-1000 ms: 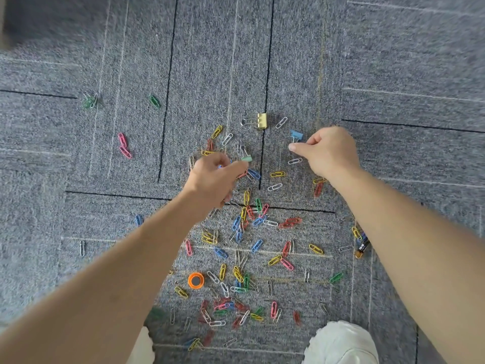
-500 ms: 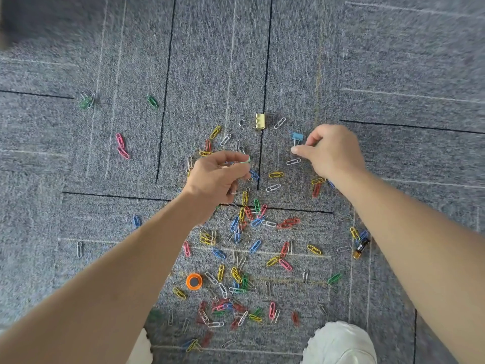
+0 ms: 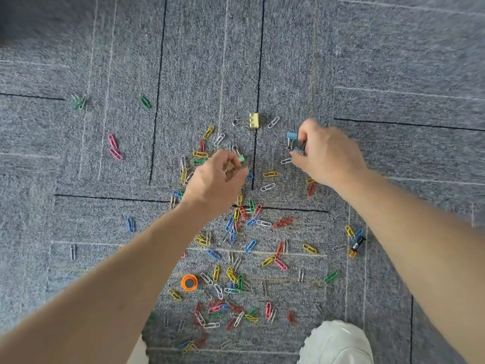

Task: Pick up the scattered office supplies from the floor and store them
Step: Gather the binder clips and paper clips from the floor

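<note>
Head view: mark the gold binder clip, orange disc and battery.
gold binder clip [image 3: 254, 121]: head view, on its gold body.
orange disc [image 3: 189, 282]: head view, on its grey centre.
battery [image 3: 357, 246]: head view, on its black middle.

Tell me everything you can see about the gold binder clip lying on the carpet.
The gold binder clip is small, with a shiny yellow-gold body of folded metal and silver wire handles. One handle loop points to its left, low against the floor. The clip lies on the grey carpet, beside a dark seam between tiles. A white paper clip lies just to its right, apart from it. The clip sits beyond the left hand and the right hand, and neither touches it.
</note>
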